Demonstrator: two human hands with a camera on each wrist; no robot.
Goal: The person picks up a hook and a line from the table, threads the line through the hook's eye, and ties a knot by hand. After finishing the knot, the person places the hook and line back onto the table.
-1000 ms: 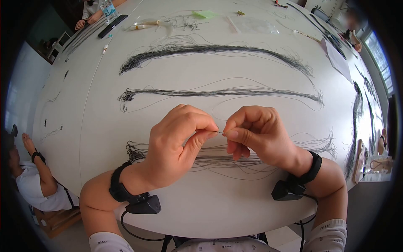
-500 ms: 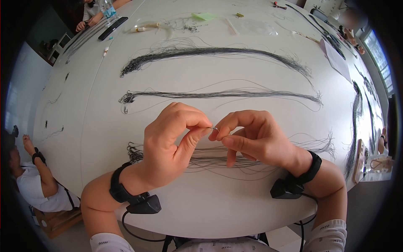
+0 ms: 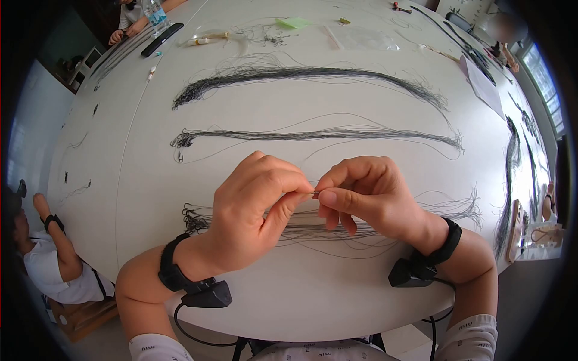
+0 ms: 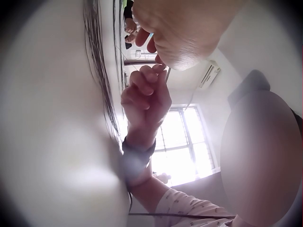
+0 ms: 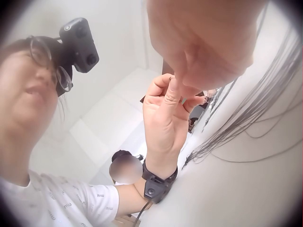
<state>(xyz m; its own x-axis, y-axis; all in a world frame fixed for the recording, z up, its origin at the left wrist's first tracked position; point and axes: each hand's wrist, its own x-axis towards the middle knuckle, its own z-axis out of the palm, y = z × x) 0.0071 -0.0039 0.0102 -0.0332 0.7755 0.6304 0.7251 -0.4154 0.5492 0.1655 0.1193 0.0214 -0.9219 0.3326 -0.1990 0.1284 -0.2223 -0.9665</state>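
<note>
Above the nearest bundle of dark strands [image 3: 337,233], two hands meet fingertip to fingertip in the head view. The left hand [image 3: 250,207] pinches a tiny dark piece [image 3: 315,193] between thumb and index finger. From the other side the right hand [image 3: 370,195] pinches at the same piece, its lower fingers loosely bent. Fingertips cover most of the piece, so its shape cannot be told. The left wrist view shows the right hand [image 4: 147,94] with fingers curled; the right wrist view shows the left hand [image 5: 165,118] with thumb and index finger together.
Two more strand bundles lie beyond the hands, a thin one [image 3: 313,135] and a thicker one [image 3: 301,73]. Further back are a plastic bag [image 3: 367,37], green paper [image 3: 292,22] and a black case [image 3: 161,40]. A phone [image 3: 515,231] stands at the right edge. Other people sit around the table.
The right hand's thumb and index finger, apart half a second ago with the small piece showing between the hands, have closed together at it. The left hand has shifted slightly right and down.
</note>
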